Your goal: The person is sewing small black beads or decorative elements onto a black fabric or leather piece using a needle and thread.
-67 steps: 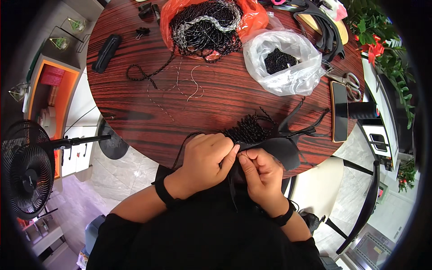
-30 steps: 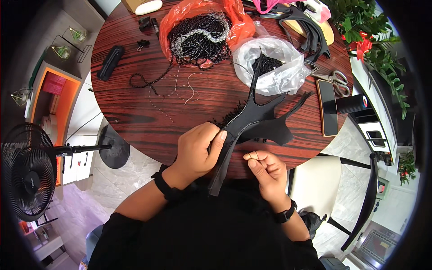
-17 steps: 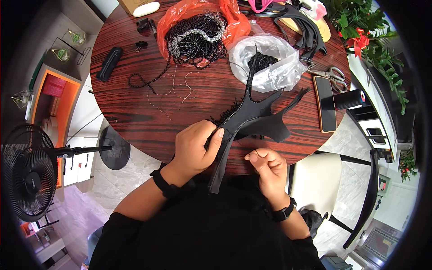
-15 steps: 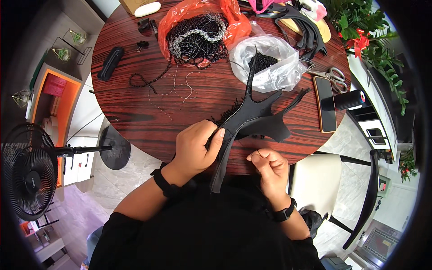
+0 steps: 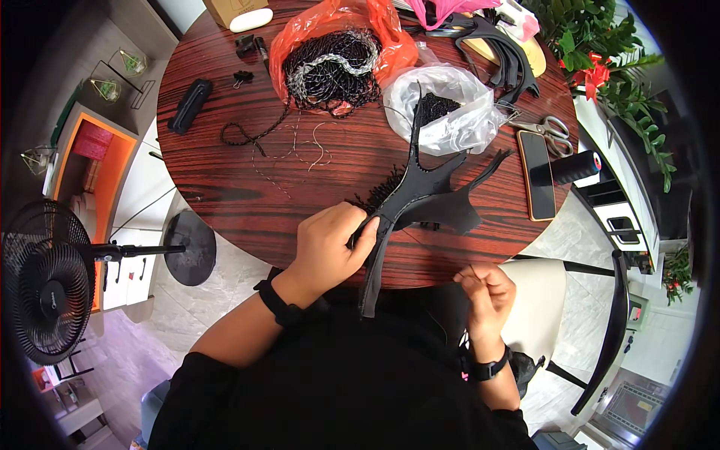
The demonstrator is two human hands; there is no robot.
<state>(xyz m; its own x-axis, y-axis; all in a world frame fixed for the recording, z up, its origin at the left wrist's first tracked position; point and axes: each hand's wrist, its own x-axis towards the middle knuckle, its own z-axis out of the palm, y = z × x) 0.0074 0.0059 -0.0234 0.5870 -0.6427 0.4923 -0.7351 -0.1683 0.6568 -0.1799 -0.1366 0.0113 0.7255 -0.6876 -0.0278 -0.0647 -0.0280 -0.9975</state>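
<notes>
A black strappy fabric piece, with several long arms and a pale stitched line along its edge, is pinched between the thumb and fingers of my left hand. One strap hangs below the hand over the table's edge, and a dark beaded fringe shows at its far side. To the right, apart from the fabric, my right hand is closed in a pinch just off the table's front edge. A thin, dark, needle-like sliver sticks up from its fingertips.
On the round wooden table are a red bag of black cord, a clear bag of black beads, scissors, a phone and a black thread spool. A chair stands right, a fan left.
My right hand has moved right and slightly toward me, away from the fabric piece, still pinched. My left hand keeps its hold in nearly the same place.
</notes>
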